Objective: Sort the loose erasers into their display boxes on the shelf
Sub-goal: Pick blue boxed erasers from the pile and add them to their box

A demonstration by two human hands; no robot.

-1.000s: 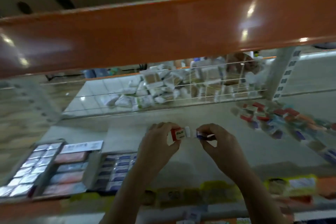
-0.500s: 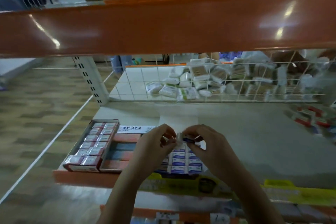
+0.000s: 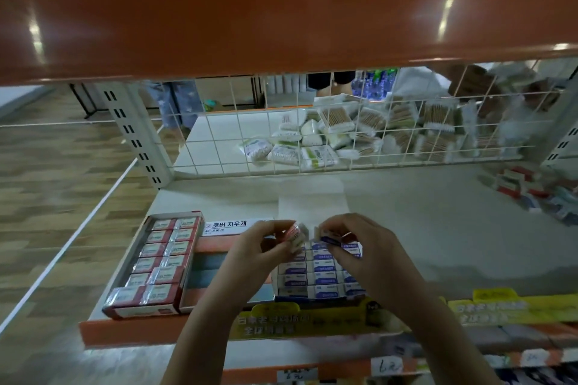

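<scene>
At the far left of the pale grey shelf board point(image 3: 438, 228) I note a red cardboard display box point(image 3: 153, 266) filled with two rows of red-and-white sleeved erasers, standing at the front edge. Just beside it on the right stands a second red display box point(image 3: 219, 262) with a white Korean-lettered header card, its interior partly hidden by the left forearm. The left hand point(image 3: 259, 247) is raised over this area, fingers curled, pinching a small eraser in a red-and-white sleeve point(image 3: 295, 234) between thumb and fingertips. Directly opposite, almost touching it, the right hand point(image 3: 359, 247) pinches a small eraser in a blue-and-white sleeve point(image 3: 331, 239), fingers likewise curled around it. Both erasers are held in the air above a blue display box point(image 3: 316, 278) packed with rows of blue-and-white sleeved erasers, which sits at the shelf front below the hands. Behind the shelf board, a white wire grid panel point(image 3: 312, 134) separates it from a heap of packaged cotton swabs point(image 3: 359, 131). At the far right of the board lies a loose pile of red and blue sleeved erasers point(image 3: 531, 191), blurred, well apart from the boxes. An orange steel beam point(image 3: 281, 15) spans the top of my view.
</scene>
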